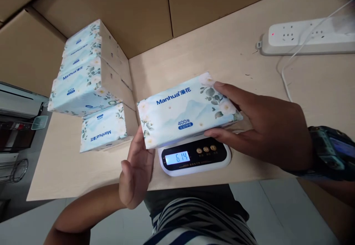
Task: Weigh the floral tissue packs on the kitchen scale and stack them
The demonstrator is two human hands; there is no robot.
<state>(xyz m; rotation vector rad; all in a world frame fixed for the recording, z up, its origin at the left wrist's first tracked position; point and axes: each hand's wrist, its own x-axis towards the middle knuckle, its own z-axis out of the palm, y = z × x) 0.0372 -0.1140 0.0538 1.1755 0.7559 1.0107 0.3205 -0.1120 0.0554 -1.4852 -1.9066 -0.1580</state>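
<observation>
A soft pack of tissues (pixel 177 111), white and pale blue with flowers and "Manhua" print, is held tilted over a kitchen scale (pixel 196 167). My right hand (pixel 266 130) grips the pack's right end, thumb on the near edge and fingers on the far side. At the left end, my left hand (pixel 135 174) has its fingers stretched out against the pack, partly hidden by it, and its thumb apart. The scale's lit display reads about 6.14; the pack covers most of its platform. Whether the pack touches the platform cannot be seen.
More tissue packs (pixel 80 78) are stacked at the left, with others (pixel 105 130) below and nearer me. Cardboard boxes (pixel 111 12) line the back. A white power strip (pixel 307 37) with a cable lies at the right. The table's front edge runs close to my body.
</observation>
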